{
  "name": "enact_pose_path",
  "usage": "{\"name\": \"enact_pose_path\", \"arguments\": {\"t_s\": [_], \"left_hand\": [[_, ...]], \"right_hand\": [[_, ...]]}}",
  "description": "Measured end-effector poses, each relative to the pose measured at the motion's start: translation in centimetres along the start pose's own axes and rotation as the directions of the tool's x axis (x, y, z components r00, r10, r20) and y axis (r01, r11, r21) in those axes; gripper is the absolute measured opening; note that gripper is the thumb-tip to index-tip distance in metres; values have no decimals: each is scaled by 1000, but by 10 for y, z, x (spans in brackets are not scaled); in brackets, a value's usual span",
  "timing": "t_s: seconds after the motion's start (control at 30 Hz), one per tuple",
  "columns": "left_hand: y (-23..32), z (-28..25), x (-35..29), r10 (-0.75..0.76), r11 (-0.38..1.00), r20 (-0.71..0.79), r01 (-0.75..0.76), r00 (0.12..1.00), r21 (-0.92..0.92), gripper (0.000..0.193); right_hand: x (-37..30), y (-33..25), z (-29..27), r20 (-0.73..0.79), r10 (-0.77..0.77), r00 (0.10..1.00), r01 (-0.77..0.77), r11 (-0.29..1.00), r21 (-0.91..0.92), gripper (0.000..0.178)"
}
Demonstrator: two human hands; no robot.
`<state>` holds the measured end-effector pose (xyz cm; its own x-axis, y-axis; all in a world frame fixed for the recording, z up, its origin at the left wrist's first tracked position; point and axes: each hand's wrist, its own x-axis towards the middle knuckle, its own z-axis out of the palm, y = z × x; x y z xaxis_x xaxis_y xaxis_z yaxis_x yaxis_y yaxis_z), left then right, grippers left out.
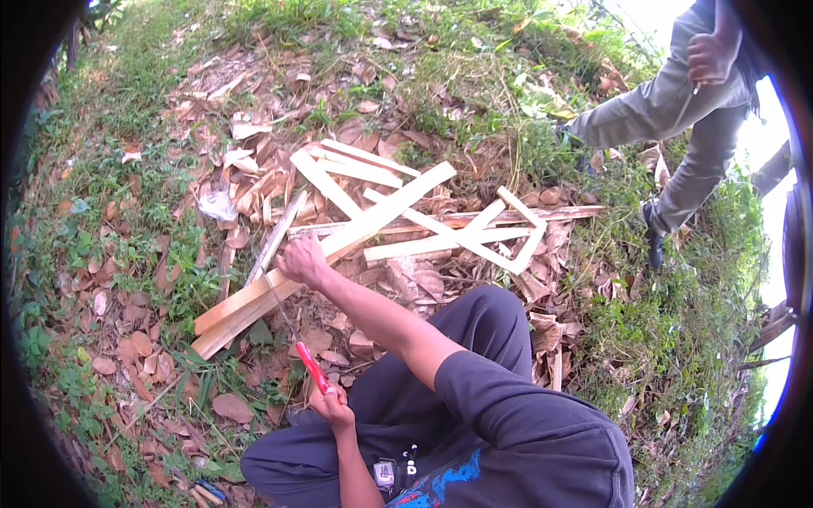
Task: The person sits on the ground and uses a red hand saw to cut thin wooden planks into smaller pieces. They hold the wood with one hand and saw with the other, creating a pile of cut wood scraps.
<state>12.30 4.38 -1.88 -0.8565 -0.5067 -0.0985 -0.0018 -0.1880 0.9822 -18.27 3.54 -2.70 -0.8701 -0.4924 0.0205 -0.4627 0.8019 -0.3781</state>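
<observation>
Head view: two hands apart, both occupied
Left hand [332,406]: wrapped around red-handled tool [311,367], left of lower center
Thin blade [286,317]: angles up-left to the planks
Right hand [302,261]: clamped on long plank [364,227], which runs diagonally from center to left of frame
Slats [419,247]: loose crossed pile, center, on dry leaves [233,408]
Clear plastic [218,206]: left of pile
Co-worker [644,114]: upper right, gray trousers

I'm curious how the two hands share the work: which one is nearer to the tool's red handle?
The left. The left hand holds the red handle at its near end; the right hand is farther forward, beyond the handle, on the pale plank.
</observation>
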Motion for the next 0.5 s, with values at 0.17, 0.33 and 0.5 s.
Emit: {"name": "enact_pose_path", "arguments": {"t_s": [0.17,0.33,0.5], "left_hand": [[13,18,-3,-46,996,-14,45,999,-71,25],[7,-1,-3,-63,987,-46,56,997,-153,21],[10,11,-7,-86,990,-13,84,996,-110,20]], "right_hand": [[-19,27,-7,-54,-34,998,34,999,-3,54],[-48,-12,-8,-221,-33,975,4,992,-128,62],[-53,-7,10,-212,87,973,-86,996,11,63]]}}
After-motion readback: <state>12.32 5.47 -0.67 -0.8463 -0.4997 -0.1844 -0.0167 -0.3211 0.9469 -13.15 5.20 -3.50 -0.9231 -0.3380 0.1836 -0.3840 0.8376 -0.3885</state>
